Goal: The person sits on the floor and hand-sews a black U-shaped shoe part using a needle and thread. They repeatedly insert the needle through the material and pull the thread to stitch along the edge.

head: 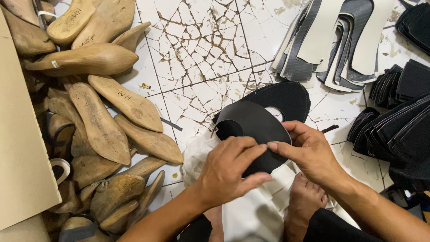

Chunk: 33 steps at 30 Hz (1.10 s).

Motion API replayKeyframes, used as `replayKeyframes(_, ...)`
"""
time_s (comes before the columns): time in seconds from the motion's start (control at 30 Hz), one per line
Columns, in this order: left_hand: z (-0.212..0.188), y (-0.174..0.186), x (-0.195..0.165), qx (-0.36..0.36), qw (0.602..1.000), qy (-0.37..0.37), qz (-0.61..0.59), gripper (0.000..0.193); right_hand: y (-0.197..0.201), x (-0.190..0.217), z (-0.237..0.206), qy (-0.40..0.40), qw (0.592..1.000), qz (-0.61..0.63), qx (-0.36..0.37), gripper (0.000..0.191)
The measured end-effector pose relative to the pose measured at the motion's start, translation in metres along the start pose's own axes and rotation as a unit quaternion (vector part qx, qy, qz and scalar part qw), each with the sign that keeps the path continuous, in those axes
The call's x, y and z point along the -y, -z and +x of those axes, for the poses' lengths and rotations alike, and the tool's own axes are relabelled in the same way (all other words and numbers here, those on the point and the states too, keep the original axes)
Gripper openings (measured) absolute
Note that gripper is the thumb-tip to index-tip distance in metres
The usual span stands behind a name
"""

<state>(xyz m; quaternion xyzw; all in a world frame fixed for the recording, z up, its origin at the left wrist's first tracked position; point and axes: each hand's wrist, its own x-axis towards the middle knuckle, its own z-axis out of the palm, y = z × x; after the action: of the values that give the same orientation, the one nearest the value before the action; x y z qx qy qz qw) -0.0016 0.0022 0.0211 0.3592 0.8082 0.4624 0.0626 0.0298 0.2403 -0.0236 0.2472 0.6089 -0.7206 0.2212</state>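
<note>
Pinching a black cut leather piece (253, 130) from both sides, the left hand (226, 172) and the right hand (309, 152) meet at its near right edge, thumbs and forefingers closed on the material and almost touching each other. The piece sits just above a white cloth (251, 210) that lies under the grip, and a bare foot (304, 201) rests right below the right hand.

Beyond the grip, away from the person, a stretch of cracked white tile floor (201, 49) lies open, and that is the widest free room around the hands. The piece is a rounded oval with a curved notch at its left end; its long axis runs from lower right, where the fingers hold it, up toward the left. A second black piece with an oval cut-out (286, 101) lies just behind it, partly covered.

Left of the grip, a heap of wooden shoe lasts (103, 121) crowds in, the nearest toe just beside the cloth, with a flat cardboard sheet (20, 148) at the far left. Right of the grip, stacks of black cut pieces (394, 130) lie close to the right wrist. Farther off and to the right, a fan of grey and cream insole shapes (331, 40) spreads over the tiles.
</note>
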Motion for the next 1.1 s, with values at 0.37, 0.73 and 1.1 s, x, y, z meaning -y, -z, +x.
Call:
replayKeyframes(0.37, 0.0, -0.012, 0.008, -0.011, 0.951, 0.187, -0.246, 0.037, -0.005, -0.005, -0.009, 0.158, 0.983, -0.048, 0.078, 0.014)
replayKeyframes(0.73, -0.002, -0.008, 0.015, -0.028, 0.95, 0.193, -0.243, 0.039, -0.01, 0.002, -0.015, 0.128, 0.98, -0.082, 0.126, 0.019)
replayKeyframes(1.1, -0.002, 0.002, 0.04, 0.086, 0.935, 0.161, -0.302, 0.029, -0.011, -0.011, -0.013, 0.034, 0.98, -0.041, 0.192, 0.02)
